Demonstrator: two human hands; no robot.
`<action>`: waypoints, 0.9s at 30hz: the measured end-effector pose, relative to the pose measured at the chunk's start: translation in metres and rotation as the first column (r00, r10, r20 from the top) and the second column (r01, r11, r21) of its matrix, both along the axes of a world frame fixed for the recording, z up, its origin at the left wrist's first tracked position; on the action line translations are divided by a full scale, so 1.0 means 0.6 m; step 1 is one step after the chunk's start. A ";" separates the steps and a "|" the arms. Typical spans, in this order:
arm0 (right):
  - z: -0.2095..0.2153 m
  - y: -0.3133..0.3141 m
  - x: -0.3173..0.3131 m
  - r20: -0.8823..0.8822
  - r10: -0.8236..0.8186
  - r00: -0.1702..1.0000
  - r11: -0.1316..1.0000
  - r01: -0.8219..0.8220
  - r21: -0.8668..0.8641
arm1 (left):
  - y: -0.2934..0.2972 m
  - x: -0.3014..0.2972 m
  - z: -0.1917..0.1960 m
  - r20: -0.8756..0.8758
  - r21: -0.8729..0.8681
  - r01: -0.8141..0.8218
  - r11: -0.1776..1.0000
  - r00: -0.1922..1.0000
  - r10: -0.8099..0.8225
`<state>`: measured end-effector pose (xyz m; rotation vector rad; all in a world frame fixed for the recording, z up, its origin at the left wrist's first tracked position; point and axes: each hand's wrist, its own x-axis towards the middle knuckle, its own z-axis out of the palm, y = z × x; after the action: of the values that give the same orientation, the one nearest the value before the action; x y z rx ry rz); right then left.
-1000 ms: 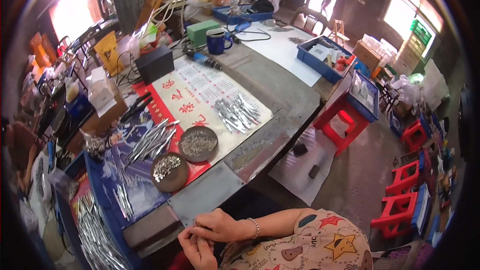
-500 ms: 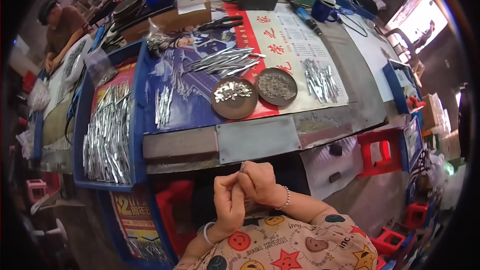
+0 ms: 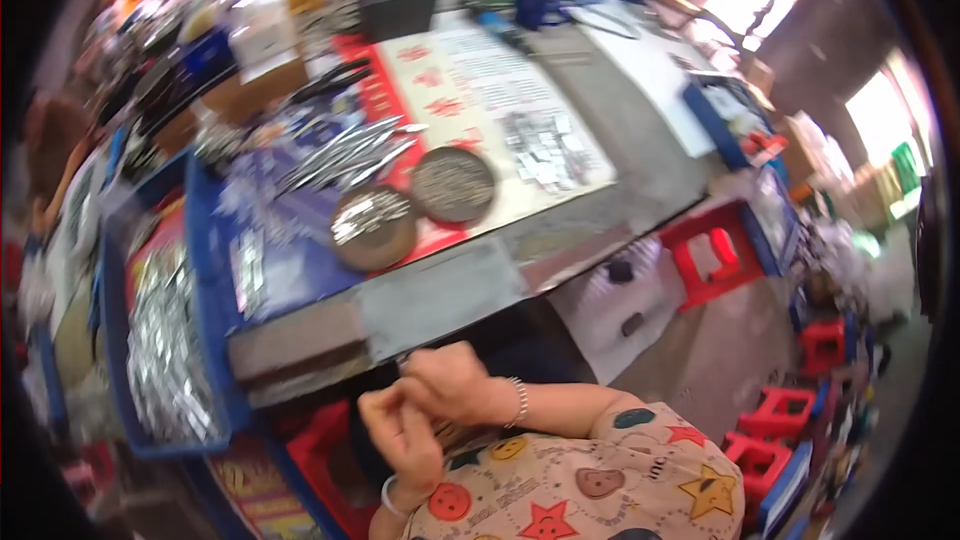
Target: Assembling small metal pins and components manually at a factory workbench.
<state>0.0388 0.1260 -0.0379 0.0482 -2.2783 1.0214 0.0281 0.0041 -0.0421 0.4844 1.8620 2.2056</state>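
Close in front of my body, just below the table's near edge, my two hands are pressed together. My left hand (image 3: 402, 435) has its fingers closed against the right one. My right hand (image 3: 447, 385) is curled shut, a beaded bracelet on its wrist. A tiny greyish bit shows at the top of the right hand's fingers, too small and blurred to name. On the table beyond lie a brown dish (image 3: 372, 252) of shiny silver pieces and, touching or nearly touching it, a second dish (image 3: 452, 202) of small grey parts.
A blue bin (image 3: 222, 360) of silver metal strips (image 3: 165, 350) stands at the left. More strips (image 3: 350, 155) lie in piles on the poster-covered table. A grey metal plate (image 3: 440, 300) lines the near edge. Red stools (image 3: 712, 258) stand at the right. Someone sits far left.
The whole view has swung and blurred, so the table and dishes appear shifted left and tilted. My hands stay pressed together.
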 end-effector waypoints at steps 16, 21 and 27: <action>0.030 0.072 0.014 0.137 0.438 0.889 0.785 -0.303 -0.540 | -0.008 -0.024 0.090 0.685 0.456 0.293 0.841 0.487 -0.541; 0.048 0.082 0.017 0.104 0.454 0.885 0.794 -0.349 -0.498 | 0.007 -0.024 0.117 0.727 0.433 0.294 0.852 0.446 -0.523; -0.009 0.052 0.004 0.149 0.295 0.944 0.827 -0.174 -0.535 | -0.015 -0.054 0.055 0.720 0.446 0.425 0.788 0.353 -0.598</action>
<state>0.0410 0.1571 -0.0431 -0.0126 -2.1466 1.8308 -0.0040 -0.0047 -0.0091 -0.0314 0.8014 1.6516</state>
